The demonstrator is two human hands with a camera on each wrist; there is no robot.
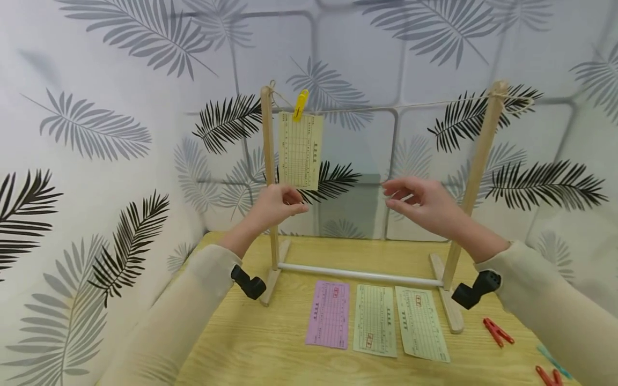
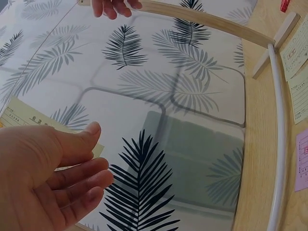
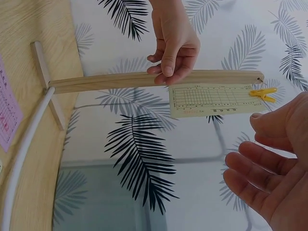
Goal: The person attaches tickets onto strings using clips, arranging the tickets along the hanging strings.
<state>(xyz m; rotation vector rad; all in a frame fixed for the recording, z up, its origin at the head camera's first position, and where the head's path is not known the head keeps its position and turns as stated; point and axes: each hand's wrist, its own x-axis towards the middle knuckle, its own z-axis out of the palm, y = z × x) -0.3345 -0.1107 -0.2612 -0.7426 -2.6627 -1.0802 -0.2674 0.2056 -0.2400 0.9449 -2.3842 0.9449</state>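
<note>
Head view shows the left grip (image 1: 277, 206), thumb and curved fingers slightly apart, near the lower edge of a ruled pale-yellow paper slip (image 1: 300, 150) that a yellow plastic clothespin (image 1: 300, 105) holds on the wooden rack (image 1: 483, 150)'s twine (image 1: 425, 105). The right grip (image 1: 427, 205), also parted, is toward the rack's right post; a purple slip (image 1: 328, 316) and two yellowish slips (image 1: 375, 321) lie on the wood-grained counter (image 1: 251, 343) before the rack.

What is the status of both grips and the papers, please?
Left grip and right grip raised, empty. One paper hangs by yellow peg; three papers lie on table. Nothing seen between grips.
</note>
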